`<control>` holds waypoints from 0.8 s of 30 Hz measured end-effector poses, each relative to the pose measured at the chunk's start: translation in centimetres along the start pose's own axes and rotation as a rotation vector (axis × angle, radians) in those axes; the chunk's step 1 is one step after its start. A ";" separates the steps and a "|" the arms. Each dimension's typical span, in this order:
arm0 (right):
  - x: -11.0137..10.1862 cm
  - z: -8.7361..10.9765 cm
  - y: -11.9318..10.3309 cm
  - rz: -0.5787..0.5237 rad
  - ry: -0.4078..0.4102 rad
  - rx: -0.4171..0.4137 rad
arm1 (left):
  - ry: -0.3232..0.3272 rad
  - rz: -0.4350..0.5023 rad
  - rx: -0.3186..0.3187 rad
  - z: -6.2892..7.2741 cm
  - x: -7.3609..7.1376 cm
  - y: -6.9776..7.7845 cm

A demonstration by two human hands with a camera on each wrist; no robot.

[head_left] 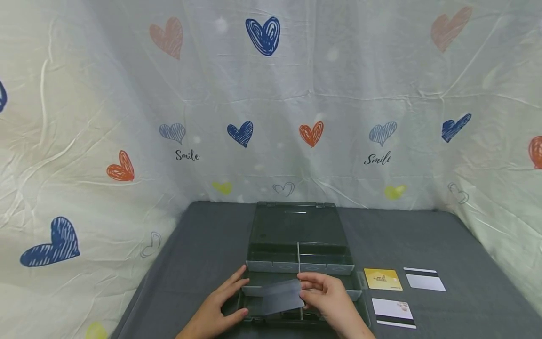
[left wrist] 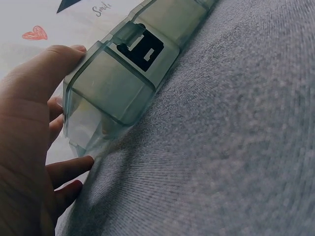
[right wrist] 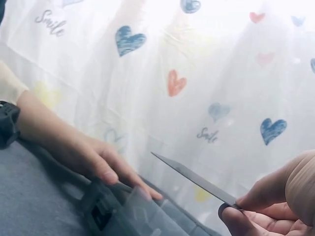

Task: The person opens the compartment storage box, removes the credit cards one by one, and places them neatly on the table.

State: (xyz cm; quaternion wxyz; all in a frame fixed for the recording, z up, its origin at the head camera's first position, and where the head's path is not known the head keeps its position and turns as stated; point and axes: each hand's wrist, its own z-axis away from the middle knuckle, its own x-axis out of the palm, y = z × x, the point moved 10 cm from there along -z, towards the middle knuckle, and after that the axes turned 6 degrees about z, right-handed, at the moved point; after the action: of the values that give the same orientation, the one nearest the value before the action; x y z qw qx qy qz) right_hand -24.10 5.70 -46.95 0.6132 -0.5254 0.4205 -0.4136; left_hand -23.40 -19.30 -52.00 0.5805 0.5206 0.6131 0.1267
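Note:
A translucent dark green plastic compartment box (head_left: 357, 306) lies on the grey cloth, its lid (head_left: 296, 226) folded back behind it. Above the front compartments, a plain grey card (head_left: 281, 297) is pinched at its right edge between the thumb and fingers of my right hand (head_left: 330, 301). From the side, in the right wrist view, this card (right wrist: 197, 182) looks thin and stiff. My left hand (head_left: 217, 303) rests along the box's left side with fingers spread. In the left wrist view, the thumb touches the box's (left wrist: 108, 83) upper edge near a black latch (left wrist: 145, 51).
To the right of the box lie a yellow card (head_left: 383, 279) and two white cards with black stripes, one farther back (head_left: 425, 279) and one nearer (head_left: 394, 313). Pale dividers (head_left: 279, 266) cross the box. A curtain (head_left: 279, 94) with hearts hangs behind the table.

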 end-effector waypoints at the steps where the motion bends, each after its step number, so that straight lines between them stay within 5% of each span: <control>1: -0.3 0.1 0.0 -0.001 0.005 0.004 | 0.001 -0.001 0.004 0.0 0.0 0.0; 24: -8.6 2.7 0.7 0.045 0.227 0.088 | -0.012 0.024 -0.033 0.0 0.1 -0.1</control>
State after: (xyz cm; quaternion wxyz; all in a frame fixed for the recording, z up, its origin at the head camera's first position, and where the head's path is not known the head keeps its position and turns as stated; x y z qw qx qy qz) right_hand -24.13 14.70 -46.72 0.5930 -0.4382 0.4806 -0.4747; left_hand -23.46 -19.29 -52.16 0.5912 0.5190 0.6011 0.1407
